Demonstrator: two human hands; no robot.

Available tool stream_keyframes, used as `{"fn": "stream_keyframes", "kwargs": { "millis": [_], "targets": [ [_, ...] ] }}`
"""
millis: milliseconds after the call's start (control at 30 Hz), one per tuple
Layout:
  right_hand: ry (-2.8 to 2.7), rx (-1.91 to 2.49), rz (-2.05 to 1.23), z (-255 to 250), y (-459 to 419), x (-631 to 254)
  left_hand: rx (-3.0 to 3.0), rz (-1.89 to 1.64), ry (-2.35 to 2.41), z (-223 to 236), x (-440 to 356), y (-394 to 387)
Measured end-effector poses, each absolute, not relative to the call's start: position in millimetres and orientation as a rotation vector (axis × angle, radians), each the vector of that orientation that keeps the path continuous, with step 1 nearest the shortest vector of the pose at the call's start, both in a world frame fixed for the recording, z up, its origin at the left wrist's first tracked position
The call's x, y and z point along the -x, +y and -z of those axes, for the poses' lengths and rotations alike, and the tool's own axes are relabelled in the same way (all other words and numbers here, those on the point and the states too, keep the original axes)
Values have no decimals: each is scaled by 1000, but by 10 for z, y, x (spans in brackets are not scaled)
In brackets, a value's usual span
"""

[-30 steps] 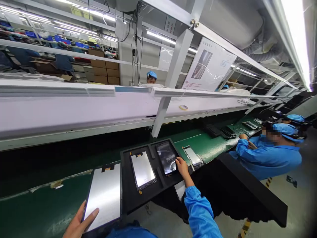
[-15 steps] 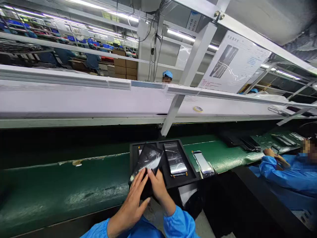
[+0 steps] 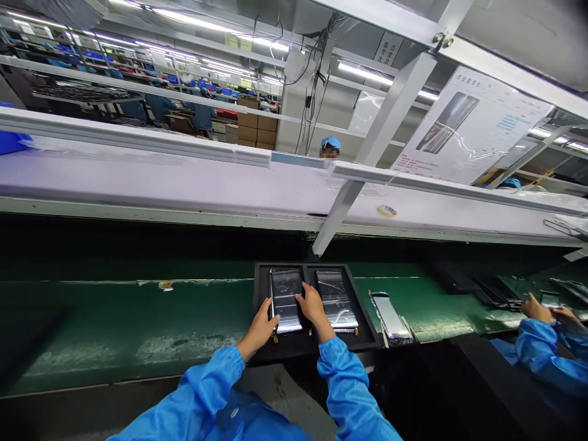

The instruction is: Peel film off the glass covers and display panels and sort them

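A black tray (image 3: 362, 324) with two pockets sits on the green conveyor belt (image 3: 119, 324) in front of me. Each pocket holds a glossy screen panel: the left panel (image 3: 285, 297) and the right panel (image 3: 336, 297). My left hand (image 3: 261, 327) rests on the tray at the left panel's lower left edge, fingers stretched out. My right hand (image 3: 312, 307) lies on the left panel's right edge, over the divider between the pockets, fingers flat. Neither hand grips anything.
A loose panel (image 3: 390, 318) lies on the belt right of the tray. A co-worker's blue-sleeved hands (image 3: 546, 309) work at the far right among more dark trays (image 3: 496, 291). A white shelf (image 3: 184, 184) with a tape roll (image 3: 387, 211) runs above the belt.
The glossy panel both hands held tilted above the tray half a second ago now lies flat in the left pocket. My hands have spread to its two sides.
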State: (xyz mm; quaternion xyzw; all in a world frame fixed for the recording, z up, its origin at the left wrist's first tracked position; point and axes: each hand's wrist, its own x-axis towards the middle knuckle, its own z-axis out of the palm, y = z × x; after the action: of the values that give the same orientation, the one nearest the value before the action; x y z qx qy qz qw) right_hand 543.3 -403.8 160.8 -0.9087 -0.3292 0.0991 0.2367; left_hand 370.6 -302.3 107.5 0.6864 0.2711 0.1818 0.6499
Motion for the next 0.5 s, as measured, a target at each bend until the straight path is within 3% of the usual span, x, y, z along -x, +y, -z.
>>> {"fn": "stream_keyframes", "kwargs": {
  "millis": [500],
  "targets": [
    [-1111, 2877, -229, -1657, -4055, -4893, -1367, -429, 675, -1015, -3827, -3108]
  ]
}}
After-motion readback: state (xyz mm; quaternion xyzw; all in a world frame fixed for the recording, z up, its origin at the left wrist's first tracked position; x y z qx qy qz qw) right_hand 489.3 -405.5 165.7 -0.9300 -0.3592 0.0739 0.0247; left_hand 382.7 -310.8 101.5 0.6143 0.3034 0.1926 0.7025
